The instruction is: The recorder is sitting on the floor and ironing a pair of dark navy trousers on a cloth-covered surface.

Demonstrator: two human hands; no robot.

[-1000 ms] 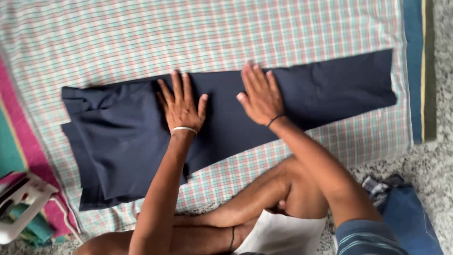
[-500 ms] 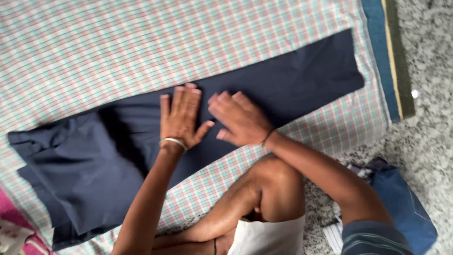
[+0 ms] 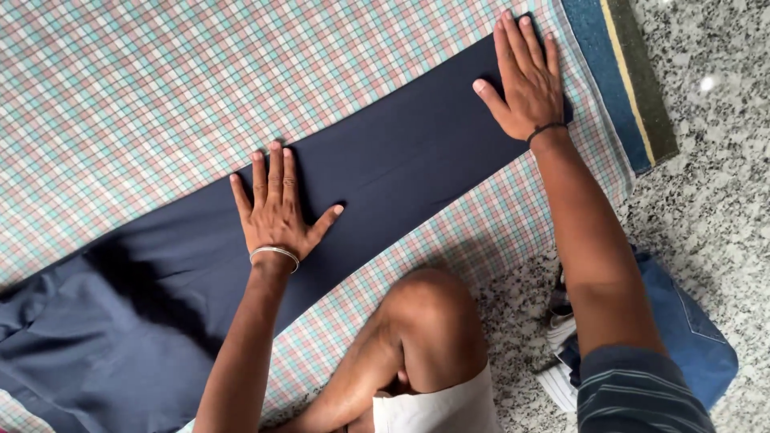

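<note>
We are sitting on the floor with a pair of dark blue trousers [image 3: 385, 176] laid out on a checked cloth [image 3: 144, 88]. Our left hand [image 3: 277, 207] lies flat on the middle of the trousers, fingers open and spread wide, gripping nothing. Our right hand [image 3: 525, 76] lies flat too, fingers straight and close together, pressing on the far leg end of the trousers, near the cloth's blue and yellow edge strip [image 3: 618, 80].

How far along are we? We think the leg part is mostly done. Between our two hands the trousers look smooth and tight, with hardly a wrinkle. The other end, past our left hand and away from our right, looks bunched and crumpled (that is the wide top part, we think, and part of it runs out of the picture). So that end looks like it is left to do.

The trousers are long and thin. Their long line runs slanted across the cloth, from the crumpled wide end at the lower left up to the narrow leg end at the upper right. The leg end points toward the edge strip and the speckled stone floor [image 3: 706, 176] beyond it.

Our bent knee [image 3: 429, 313] is just beside the near long edge of the trousers. Some folded blue jeans [image 3: 698, 345] sit on the floor, well apart from the trousers, under our right arm.
</note>
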